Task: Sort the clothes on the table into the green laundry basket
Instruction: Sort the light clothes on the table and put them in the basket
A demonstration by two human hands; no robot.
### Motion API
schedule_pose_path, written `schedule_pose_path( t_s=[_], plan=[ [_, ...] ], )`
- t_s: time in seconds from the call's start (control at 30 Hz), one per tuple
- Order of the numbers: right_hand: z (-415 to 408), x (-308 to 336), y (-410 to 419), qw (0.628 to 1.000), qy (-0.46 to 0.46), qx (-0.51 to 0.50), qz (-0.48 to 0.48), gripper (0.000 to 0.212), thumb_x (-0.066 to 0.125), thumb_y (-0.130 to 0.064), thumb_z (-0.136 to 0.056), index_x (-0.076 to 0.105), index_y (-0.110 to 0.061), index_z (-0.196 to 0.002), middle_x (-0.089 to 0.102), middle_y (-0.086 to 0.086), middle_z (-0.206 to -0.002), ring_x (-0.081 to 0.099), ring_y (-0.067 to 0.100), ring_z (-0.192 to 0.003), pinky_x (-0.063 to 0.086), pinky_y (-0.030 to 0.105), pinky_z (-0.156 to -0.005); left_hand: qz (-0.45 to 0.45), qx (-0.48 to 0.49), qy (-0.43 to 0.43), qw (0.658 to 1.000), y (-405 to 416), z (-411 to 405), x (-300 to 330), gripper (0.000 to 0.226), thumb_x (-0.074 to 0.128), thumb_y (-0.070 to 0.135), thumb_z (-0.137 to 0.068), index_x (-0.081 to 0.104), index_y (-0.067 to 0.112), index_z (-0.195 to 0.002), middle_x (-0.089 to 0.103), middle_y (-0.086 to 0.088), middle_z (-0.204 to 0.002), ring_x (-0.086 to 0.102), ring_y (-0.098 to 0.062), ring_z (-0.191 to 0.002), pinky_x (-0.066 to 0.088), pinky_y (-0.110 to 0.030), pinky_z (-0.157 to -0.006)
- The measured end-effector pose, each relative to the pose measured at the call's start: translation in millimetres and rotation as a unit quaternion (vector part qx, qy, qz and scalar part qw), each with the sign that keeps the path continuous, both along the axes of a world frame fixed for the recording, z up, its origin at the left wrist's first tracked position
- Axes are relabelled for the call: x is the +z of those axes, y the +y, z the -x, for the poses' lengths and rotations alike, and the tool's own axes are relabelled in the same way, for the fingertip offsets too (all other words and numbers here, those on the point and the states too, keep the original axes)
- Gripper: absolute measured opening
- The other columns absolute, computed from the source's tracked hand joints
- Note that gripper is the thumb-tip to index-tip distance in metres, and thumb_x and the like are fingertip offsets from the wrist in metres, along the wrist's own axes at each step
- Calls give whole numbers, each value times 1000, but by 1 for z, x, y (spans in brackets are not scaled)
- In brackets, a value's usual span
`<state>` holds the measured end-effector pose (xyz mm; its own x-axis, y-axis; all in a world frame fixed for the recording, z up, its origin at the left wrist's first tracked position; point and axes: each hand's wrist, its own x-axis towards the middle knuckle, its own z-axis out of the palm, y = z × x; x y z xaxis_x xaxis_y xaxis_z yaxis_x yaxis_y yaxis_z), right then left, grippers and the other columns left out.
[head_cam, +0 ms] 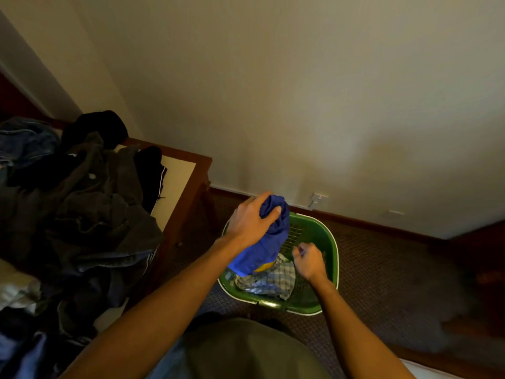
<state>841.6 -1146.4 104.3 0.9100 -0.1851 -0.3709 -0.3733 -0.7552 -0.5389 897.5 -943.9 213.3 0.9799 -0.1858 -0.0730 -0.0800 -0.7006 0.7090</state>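
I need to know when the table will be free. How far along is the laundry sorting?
Done: a checked cloth already lies in the green laundry basket. In hand: the left hand grips a blue garment over the basket, while the right hand hangs curled beside it. Left: a big heap of dark clothes covers the table, so most of the job remains.

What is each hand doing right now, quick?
Left hand: grips the bunched blue garment above the green laundry basket.
Right hand: fingers curled over the basket; whether it holds anything cannot be told.
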Motion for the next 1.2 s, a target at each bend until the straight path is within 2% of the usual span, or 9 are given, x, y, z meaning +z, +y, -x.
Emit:
schedule_pose_path(
  t_s=[0.2, 0.4, 0.5, 0.67, 0.77, 0.87, 0.97, 1.1, 1.2],
  plan=[
    [3, 7, -23, 999, 29, -18, -32, 26, 61, -14, -92, 55, -18, -67, 62, 12, -77, 58, 27, -68, 43, 32, -64, 18, -9, 56, 998, 8, 9, -22, 47, 62, 49, -94, 60, 24, -133, 60, -6, -133, 55, -22, -126, 41, -29, -106],
    [-5, 26, -3, 995, -14, -1, -103, 12, 59, -11, -96, 66, -16, -86, 60, -1, -90, 58, 6, -76, 41, 15, -65, -16, 63, 70, 995, 64, 40, -22, 37, 63, 44, -95, 63, 23, -125, 57, 0, -135, 53, -17, -127, 39, -25, -104],
    [-15, 29, 35, 992, -11, 17, -128, 16, 56, -22, -99, 66, -17, -87, 64, 4, -94, 62, 11, -80, 51, 30, -77, -34, 86, 74, 993, 87, 64, -14, 39, 62, 42, -96, 62, 23, -129, 52, 2, -139, 50, -15, -130, 36, -24, -106],
    [-28, 51, 127, 975, -32, 154, -156, 33, 51, -34, -103, 65, -5, -95, 57, 5, -89, 57, 23, -82, 47, 40, -80, -31, 194, 34, 980, 136, 112, 5, 36, 63, 39, -96, 65, 22, -127, 55, 3, -137, 51, -10, -129, 35, -17, -106],
    [-25, 63, 195, 951, -64, 257, -157, 38, 51, -36, -102, 60, -7, -80, 56, 9, -82, 57, 26, -72, 36, 33, -65, -33, 275, 3, 961, 177, 149, 21, 31, 66, 30, -95, 69, 19, -124, 63, 4, -130, 57, -4, -120, 31, 1, -95],
    [-8, 80, 266, 913, -76, 364, -169, 30, 54, -31, -101, 63, -7, -85, 57, 9, -88, 57, 20, -71, 36, 30, -64, -46, 370, -43, 927, 222, 197, 36, 29, 67, 28, -94, 70, 21, -122, 68, 3, -125, 62, -11, -114, 41, -14, -96],
    [23, 97, 335, 865, -102, 451, -193, 19, 58, -22, -98, 64, -8, -88, 56, 5, -90, 53, 5, -69, 37, 14, -62, -48, 448, -57, 891, 268, 253, 39, 30, 66, 31, -94, 69, 25, -123, 68, 3, -126, 63, -15, -116, 47, -29, -99],
    [81, 116, 424, 818, -125, 513, -228, 20, 59, -22, -98, 63, -8, -84, 54, 2, -87, 56, 9, -67, 43, 21, -62, -41, 534, -68, 842, 324, 327, 38, 32, 70, 27, -92, 70, 24, -123, 69, 2, -123, 66, -17, -109, 44, -18, -90],
    [128, 121, 485, 791, -122, 554, -229, 19, 57, -22, -97, 63, -10, -85, 56, 1, -87, 57, 10, -68, 43, 18, -62, -31, 574, -72, 815, 364, 376, 38, 33, 70, 29, -91, 69, 25, -124, 68, 4, -126, 63, -13, -114, 40, -16, -96]
  ],
)
